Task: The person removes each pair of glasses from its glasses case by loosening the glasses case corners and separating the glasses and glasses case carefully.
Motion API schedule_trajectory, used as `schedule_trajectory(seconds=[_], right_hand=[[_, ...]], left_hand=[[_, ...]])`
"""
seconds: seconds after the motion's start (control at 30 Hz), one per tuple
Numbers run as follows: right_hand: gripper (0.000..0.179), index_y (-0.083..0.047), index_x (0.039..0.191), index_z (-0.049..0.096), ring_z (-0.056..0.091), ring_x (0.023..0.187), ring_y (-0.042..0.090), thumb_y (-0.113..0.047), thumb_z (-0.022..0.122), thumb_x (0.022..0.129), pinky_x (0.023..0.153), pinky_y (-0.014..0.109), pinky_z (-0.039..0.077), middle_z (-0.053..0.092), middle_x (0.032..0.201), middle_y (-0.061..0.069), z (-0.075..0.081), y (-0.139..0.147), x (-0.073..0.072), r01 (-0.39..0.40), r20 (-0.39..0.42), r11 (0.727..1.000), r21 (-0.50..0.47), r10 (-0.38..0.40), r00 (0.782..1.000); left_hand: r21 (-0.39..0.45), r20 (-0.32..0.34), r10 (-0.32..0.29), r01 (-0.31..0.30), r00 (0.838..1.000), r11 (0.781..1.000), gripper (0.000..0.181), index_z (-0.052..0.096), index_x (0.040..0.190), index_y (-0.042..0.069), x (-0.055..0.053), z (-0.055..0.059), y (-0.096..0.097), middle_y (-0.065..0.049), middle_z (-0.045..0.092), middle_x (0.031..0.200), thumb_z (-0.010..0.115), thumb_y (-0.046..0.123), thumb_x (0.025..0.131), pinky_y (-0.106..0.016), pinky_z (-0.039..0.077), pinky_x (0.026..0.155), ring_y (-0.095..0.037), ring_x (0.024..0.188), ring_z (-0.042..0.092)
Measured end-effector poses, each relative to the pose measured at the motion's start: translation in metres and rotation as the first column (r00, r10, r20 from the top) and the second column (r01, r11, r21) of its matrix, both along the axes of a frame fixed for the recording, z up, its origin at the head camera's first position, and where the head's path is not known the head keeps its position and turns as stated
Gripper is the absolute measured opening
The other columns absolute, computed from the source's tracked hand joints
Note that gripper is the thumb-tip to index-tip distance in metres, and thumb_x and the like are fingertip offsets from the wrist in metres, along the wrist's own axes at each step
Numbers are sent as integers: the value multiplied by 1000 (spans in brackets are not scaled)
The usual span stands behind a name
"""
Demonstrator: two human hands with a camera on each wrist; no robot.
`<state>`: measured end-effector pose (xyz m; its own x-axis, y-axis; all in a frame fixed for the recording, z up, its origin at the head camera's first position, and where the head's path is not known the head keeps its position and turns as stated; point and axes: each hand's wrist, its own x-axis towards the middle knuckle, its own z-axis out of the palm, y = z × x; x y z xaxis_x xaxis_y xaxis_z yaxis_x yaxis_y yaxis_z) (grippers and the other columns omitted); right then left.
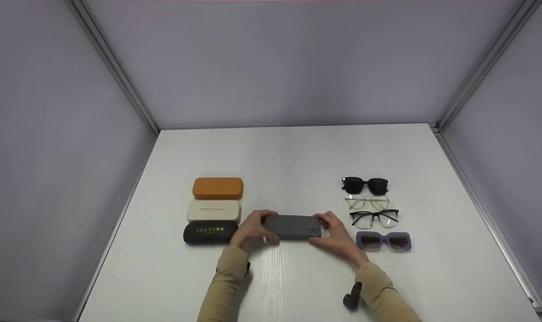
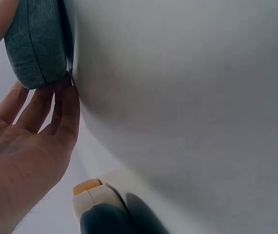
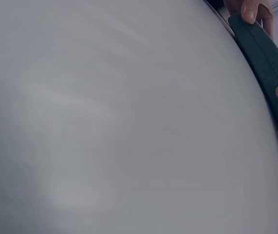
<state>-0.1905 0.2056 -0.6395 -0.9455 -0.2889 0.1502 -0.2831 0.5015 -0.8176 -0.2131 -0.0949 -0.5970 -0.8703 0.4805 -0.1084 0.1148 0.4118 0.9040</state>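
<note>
A closed grey glasses case (image 1: 293,228) with a small glasses logo lies in the middle of the table, held between both hands. My left hand (image 1: 255,229) grips its left end, thumb on the near side and fingers round the far edge. At the other end, my right hand (image 1: 338,236) holds it the same way. The left wrist view shows the end of the case (image 2: 36,48) with fingers against it, and a seam running along its side. In the right wrist view, thumbs press the long side of the case (image 3: 261,56); most of the right hand is out of frame.
Left of the hands, an orange case (image 1: 218,188), a white case (image 1: 214,210) and a black case (image 1: 209,232) are lined up. On the right lie black sunglasses (image 1: 377,186), thin gold-rimmed glasses (image 1: 380,204), black-framed glasses (image 1: 374,213) and blue-framed sunglasses (image 1: 384,235).
</note>
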Motion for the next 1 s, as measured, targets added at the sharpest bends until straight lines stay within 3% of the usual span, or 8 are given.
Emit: schedule_trajectory(seconds=[0.2,0.47,0.63,0.73,0.9,1.0], right_hand=[[70,-2,132,62,47,84,12,-19,91,71,74,21,41,55,98,2,1,-3,6,17,19,999,-28,-16,1000],[69,-1,137,59,55,87,13,-18,88,76,77,21,48,60,108,5,5,-1,10,9,77,999,-39,-6,997],[67,0,134,60,58,90,13,-12,88,75,79,21,51,62,114,11,7,-8,7,69,87,995,-70,-62,994],[64,5,132,60,61,88,14,-7,87,74,77,21,54,63,116,16,8,-15,4,135,81,983,-122,-125,989],[56,10,127,61,67,84,23,-1,83,76,73,22,58,64,108,21,12,-29,-2,219,50,962,-160,-214,976],[50,11,122,64,69,83,29,0,82,77,72,24,60,65,101,23,13,-36,-8,266,10,953,-145,-267,964]], left_hand=[[-53,-57,93,-96,994,994,73,59,134,-6,10,-2,0,-25,62,132,91,9,70,-53,49,104,-40,119,59],[-7,-118,185,-188,976,982,76,55,136,-11,25,-4,3,-28,62,132,89,6,70,-53,49,105,-42,121,60],[-11,-135,264,-268,955,963,76,52,138,-12,26,-4,9,-30,60,135,87,5,72,-54,45,110,-44,126,58],[-30,-187,340,-351,922,936,69,55,135,-13,24,-4,14,-30,64,129,85,3,74,-53,50,104,-43,120,62],[-109,-324,440,-495,838,862,49,65,123,-11,15,-3,21,-25,69,111,81,4,80,-49,56,91,-38,103,67],[-142,-361,449,-524,817,840,41,66,120,-10,9,0,24,-24,67,107,78,2,83,-49,56,90,-37,101,66]])
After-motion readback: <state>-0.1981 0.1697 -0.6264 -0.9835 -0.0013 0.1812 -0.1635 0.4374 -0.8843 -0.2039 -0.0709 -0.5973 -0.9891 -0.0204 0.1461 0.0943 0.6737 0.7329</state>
